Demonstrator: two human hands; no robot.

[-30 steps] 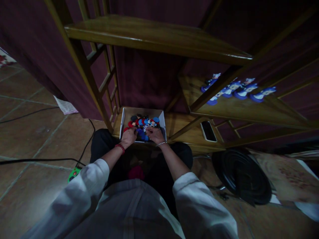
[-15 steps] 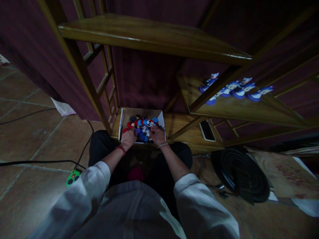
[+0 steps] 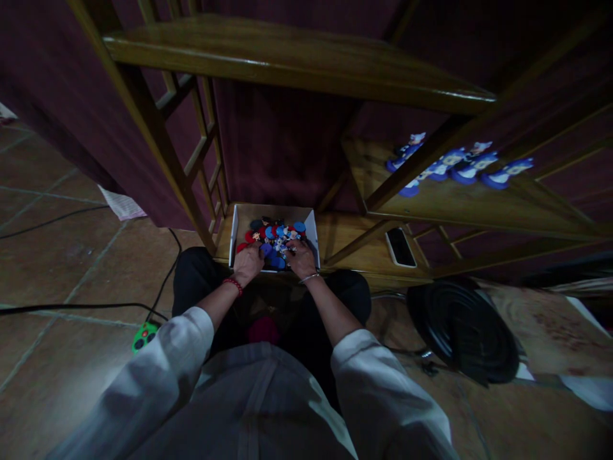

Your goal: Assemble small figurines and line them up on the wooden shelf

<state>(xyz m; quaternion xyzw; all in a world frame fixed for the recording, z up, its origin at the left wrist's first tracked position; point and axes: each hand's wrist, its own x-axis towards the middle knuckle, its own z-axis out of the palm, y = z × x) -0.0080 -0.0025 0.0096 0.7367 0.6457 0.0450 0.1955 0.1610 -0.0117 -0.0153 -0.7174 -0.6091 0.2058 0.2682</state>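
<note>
A shallow white box (image 3: 233,237) in front of my knees holds a jumble of small toy figurines and round red, blue and dark bases. My left hand (image 3: 248,264), with a red beaded bracelet at the wrist, reaches over the box's near left side. Its curled fingers are on a purple base (image 3: 265,250). My right hand (image 3: 302,259), wearing a silver bangle, bends into the near right side. Its fingertips close on a small white-and-blue figurine (image 3: 288,252), partly hidden by the fingers. Red bases (image 3: 249,236) and a blue base (image 3: 299,227) lie around them.
The box rests on a low wooden shelf (image 3: 342,233); a higher shelf board (image 3: 297,61) overhangs it. Several blue-and-white figurines (image 3: 474,165) stand on the right shelf. A phone (image 3: 401,247) lies below them. A black round seat (image 3: 467,332) and a green device (image 3: 143,337) flank me.
The view has shifted slightly. Both hands stay in the box, the left on the purple base, which has turned a little, the right at the small figurine.
</note>
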